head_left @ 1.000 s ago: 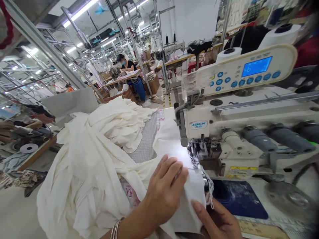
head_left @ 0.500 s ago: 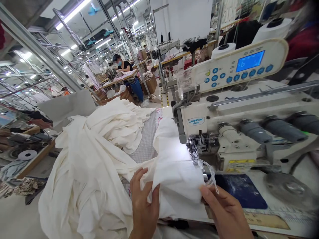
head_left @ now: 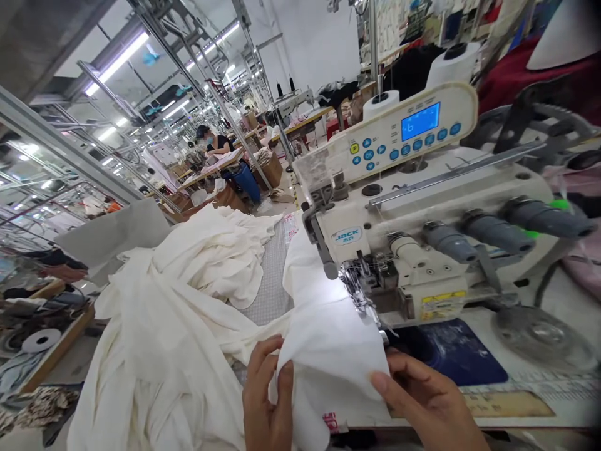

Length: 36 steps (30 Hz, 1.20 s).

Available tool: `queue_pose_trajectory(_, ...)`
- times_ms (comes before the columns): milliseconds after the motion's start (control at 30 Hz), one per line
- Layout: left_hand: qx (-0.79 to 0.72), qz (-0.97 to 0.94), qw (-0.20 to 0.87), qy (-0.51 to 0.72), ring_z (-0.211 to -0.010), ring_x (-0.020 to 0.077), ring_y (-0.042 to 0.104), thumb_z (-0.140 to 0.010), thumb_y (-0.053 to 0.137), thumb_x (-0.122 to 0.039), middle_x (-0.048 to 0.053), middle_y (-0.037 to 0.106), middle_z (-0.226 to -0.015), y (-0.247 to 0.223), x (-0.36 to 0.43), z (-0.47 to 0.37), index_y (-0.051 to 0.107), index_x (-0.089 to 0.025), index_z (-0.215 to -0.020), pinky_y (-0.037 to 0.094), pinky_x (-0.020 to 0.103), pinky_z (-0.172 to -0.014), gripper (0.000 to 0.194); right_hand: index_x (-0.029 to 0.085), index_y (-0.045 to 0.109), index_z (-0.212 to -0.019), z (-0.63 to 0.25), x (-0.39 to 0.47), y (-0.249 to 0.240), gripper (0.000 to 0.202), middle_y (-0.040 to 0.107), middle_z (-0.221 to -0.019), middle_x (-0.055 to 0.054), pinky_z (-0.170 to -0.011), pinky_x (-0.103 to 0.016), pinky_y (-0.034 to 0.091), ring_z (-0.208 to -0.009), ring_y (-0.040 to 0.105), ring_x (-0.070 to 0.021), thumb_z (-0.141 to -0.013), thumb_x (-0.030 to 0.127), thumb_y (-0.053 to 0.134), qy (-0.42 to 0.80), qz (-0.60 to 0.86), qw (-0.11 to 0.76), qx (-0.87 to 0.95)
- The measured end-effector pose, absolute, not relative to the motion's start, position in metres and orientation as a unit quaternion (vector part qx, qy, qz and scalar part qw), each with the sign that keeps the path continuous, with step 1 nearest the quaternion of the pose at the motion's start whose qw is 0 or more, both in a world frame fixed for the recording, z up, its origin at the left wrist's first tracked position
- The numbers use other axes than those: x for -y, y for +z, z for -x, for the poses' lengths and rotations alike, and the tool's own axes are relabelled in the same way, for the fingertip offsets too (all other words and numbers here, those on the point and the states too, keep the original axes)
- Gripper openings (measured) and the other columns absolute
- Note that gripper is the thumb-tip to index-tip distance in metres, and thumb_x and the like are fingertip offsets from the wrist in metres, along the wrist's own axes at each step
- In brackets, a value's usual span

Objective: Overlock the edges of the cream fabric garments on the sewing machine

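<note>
A piece of white fabric (head_left: 328, 351) lies under the lit needle area of the overlock sewing machine (head_left: 361, 275). My left hand (head_left: 268, 394) grips its left edge, thumb on top and fingers beneath. At the right edge, just below the presser foot, my right hand (head_left: 417, 394) pinches the cloth between thumb and fingers. A large heap of cream fabric (head_left: 154, 351) spreads to the left of my left hand, connected in folds towards the piece in my hands.
The machine's control panel (head_left: 404, 134) glows blue above. A dark blue pad (head_left: 462, 354) and a ruler strip (head_left: 507, 404) lie on the table at right. White thread cones (head_left: 381, 104) stand behind. Farther back, a person (head_left: 213, 141) sits at another station.
My view has shifted, moving the machine left in the picture. The loose thread chain near my right hand is no longer visible. My left hand now lifts and curls the fabric's left edge.
</note>
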<state>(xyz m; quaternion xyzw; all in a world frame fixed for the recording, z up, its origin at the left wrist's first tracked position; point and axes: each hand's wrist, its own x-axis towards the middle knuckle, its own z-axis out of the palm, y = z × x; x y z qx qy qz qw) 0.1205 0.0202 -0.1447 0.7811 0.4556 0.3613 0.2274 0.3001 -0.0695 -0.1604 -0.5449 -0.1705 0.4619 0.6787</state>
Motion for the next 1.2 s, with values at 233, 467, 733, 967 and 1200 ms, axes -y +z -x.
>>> queue_pose_trajectory(233,-0.460,-0.781,0.221,0.361,-0.108,0.0214,0.059,-0.093,0.049,-0.030,0.010,0.061,-0.111,-0.136,-0.034,-0.125,0.063,-0.019,-0.092,0.049,0.034,-0.092,0.017,0.022,0.068,-0.061,-0.308,0.068,-0.174,0.020,0.063,-0.077,-0.002,-0.062,-0.022,0.048,-0.072,0.058,-0.0175,-0.074,0.037,0.076,0.447,0.506,0.697,0.241)
queue_pose_trajectory(467,-0.453,-0.787,0.234,0.347,-0.106,0.0185,0.058,-0.095,0.048,-0.030,0.008,0.060,-0.112,-0.127,-0.044,-0.135,0.063,-0.019,-0.095,0.047,0.030,-0.091,0.018,0.020,0.064,-0.059,-0.309,0.064,-0.160,0.029,0.064,-0.064,0.000,-0.055,-0.022,0.049,-0.060,0.058,-0.0156,-0.067,0.043,0.080,0.452,0.530,0.693,0.184)
queue_pose_trajectory(733,-0.446,-0.798,0.195,0.354,-0.102,0.0198,0.060,-0.095,0.047,-0.030,0.009,0.062,-0.106,-0.121,-0.060,-0.143,0.061,-0.018,-0.088,0.050,0.032,-0.087,0.019,0.022,0.073,-0.067,-0.305,0.065,-0.158,0.024,0.058,-0.066,0.001,-0.057,-0.020,0.045,-0.064,0.053,-0.0147,-0.069,0.046,0.078,0.454,0.538,0.691,0.167)
queue_pose_trajectory(967,-0.331,-0.860,-0.095,0.377,-0.125,0.0303,0.046,-0.086,0.049,-0.006,0.021,0.050,-0.126,-0.106,-0.035,-0.176,0.052,-0.008,-0.120,0.044,0.048,-0.101,0.034,0.020,0.063,-0.062,-0.304,0.063,-0.163,0.028,0.060,-0.066,0.002,-0.057,-0.018,0.042,-0.064,0.050,-0.0129,-0.069,0.041,0.080,0.455,0.523,0.702,0.164)
queue_pose_trajectory(1200,-0.141,-0.950,0.014,0.278,-0.117,0.0264,0.050,-0.084,0.041,-0.002,0.015,0.056,-0.113,-0.105,-0.022,-0.202,0.058,-0.009,-0.112,0.037,0.057,-0.109,0.033,0.021,0.067,-0.068,-0.302,0.065,-0.160,0.027,0.053,-0.063,0.005,-0.054,-0.014,0.039,-0.059,0.043,-0.0094,-0.066,0.042,0.083,0.506,0.487,0.703,0.112)
